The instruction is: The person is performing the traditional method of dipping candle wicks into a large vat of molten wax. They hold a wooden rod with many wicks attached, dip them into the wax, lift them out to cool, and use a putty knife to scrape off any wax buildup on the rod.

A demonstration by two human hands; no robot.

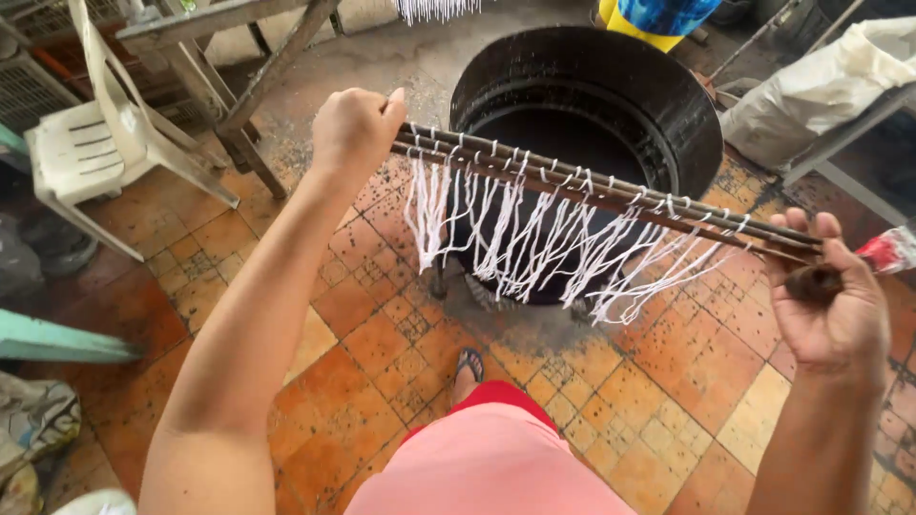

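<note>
The left hand (355, 126) is closed in a fist around one end of a bundle of thin dark sticks (611, 191), knuckles up, with the arm stretched out from the lower left. The right hand (832, 307) holds the other end: its palm is turned upward, the fingers are curled loosely under and around the stick ends, and the thumb lies along the top. Between the two hands the sticks run in a long line that slopes down from left to right, held in the air above the floor.

White strings (534, 238) are looped over the sticks at close spacing all along their length. Their loose ends hang down in a fringe, some straight and some swinging toward the right.

Directly behind and below the sticks stands a large black drum (687, 105), round and open at the top, dark inside. Part of the fringe hangs in front of its wall and opening.

The drum stands on a floor of orange tiles (382, 353), stained grey around its base. Below the sticks, the person's foot in a sandal (468, 364) shows past a pink and red garment (487, 458).

At the far left is a white plastic chair (100, 143), next to the legs of a wooden frame (248, 67). A white sack (811, 95) lies at the upper right.
</note>
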